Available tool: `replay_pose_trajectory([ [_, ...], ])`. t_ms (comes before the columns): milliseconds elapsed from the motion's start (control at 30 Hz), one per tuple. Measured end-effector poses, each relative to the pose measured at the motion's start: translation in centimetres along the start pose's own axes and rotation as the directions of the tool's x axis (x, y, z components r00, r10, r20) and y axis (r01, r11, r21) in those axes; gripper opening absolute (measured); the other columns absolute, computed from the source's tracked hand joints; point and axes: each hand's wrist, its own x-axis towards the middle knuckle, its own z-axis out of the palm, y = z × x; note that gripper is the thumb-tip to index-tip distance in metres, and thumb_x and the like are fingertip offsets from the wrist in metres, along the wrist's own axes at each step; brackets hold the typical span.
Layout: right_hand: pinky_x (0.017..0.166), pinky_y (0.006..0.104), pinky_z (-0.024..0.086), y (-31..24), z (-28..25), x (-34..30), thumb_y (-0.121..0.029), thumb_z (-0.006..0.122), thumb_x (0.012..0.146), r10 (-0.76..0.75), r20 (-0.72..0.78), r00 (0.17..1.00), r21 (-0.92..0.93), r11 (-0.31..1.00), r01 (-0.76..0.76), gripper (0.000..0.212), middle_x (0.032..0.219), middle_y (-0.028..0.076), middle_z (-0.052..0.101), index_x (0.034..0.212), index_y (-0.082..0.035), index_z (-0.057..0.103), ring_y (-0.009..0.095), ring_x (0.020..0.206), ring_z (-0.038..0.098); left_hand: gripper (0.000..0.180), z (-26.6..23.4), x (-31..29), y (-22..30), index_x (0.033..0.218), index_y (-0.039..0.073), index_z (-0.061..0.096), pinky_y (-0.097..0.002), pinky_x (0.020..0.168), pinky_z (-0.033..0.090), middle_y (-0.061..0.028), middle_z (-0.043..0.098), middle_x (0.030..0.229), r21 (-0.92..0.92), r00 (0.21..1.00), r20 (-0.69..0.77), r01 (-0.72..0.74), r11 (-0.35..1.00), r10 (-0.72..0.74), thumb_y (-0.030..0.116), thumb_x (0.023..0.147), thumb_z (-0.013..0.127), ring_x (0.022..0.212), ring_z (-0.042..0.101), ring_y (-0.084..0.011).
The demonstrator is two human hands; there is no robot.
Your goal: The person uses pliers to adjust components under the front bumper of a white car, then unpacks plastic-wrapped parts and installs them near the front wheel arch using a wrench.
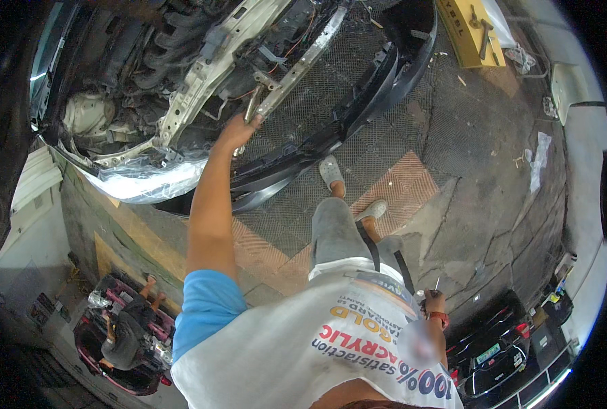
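My left arm in a blue sleeve reaches to the front of a car with its bumper off. There my left hand (237, 133) is closed around a slim metal piece (252, 105), beside the bare crossbar (293, 82). Whether that piece is a tool or part of the car I cannot tell. Close by lies a headlight (147, 178) under clear plastic film. A black bumper cover (297, 155) sits on the floor in front of the car. Low at my right side, my right hand (436, 303) is closed on a thin-shafted tool like a screwdriver (438, 283).
A yellow box (472, 34) with tools on it stands at the far right. Worn floor mats (406, 180) lie under my feet. A dark car (491, 341) is at the lower right. Another person (128, 341) sits by a red vehicle at the lower left.
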Motion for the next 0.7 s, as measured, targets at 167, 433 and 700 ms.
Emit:
replay_pose_trajectory([
  [167, 0.043, 0.0343, 0.047, 3.1, 0.8, 1.3, -0.028, 0.071, 0.092, -0.074, -0.006, 0.997, -0.103, 0.992, 0.073, 0.029, 0.058, 0.009, 0.063, 0.081, -0.001, 0.065, 0.018, 0.044, 0.061, 0.066, -1.3, -0.6, 2.1, 0.138, 0.008, 0.055, -0.0479, 0.100, 0.047, -0.0242, 0.063, 0.128, 0.180, 0.998, -0.031, 0.062, 0.982, -0.058, 0.057, 0.094, 0.056, 0.124, 0.057, -0.0395],
  [433, 0.042, 0.0337, 0.044, -4.5, 1.4, 0.4, -0.023, 0.071, 0.093, -0.071, 0.026, 0.997, 0.072, 0.995, 0.069, 0.024, 0.061, 0.008, 0.063, 0.092, -0.002, 0.062, 0.017, 0.045, 0.058, 0.065, 1.9, -0.4, -0.1, 0.130, 0.005, 0.061, -0.0466, 0.099, 0.047, -0.0216, 0.069, 0.112, 0.030, 0.988, 0.075, 0.135, 0.990, -0.136, 0.059, 0.095, 0.054, 0.112, 0.065, -0.0390],
  [700, 0.050, 0.0319, 0.045, -20.0, 2.6, -3.1, -0.023, 0.068, 0.095, -0.559, 0.013, 0.829, -0.026, 0.829, 0.559, 0.023, 0.063, 0.007, 0.063, 0.098, 0.000, 0.065, 0.016, 0.051, 0.060, 0.061, 3.2, -1.1, 1.2, 0.134, 0.002, 0.056, -0.0479, 0.105, 0.044, -0.0257, 0.060, 0.131, -0.009, 0.998, 0.018, 0.055, 0.998, -0.055, 0.051, 0.099, 0.051, 0.127, 0.054, -0.0427],
])
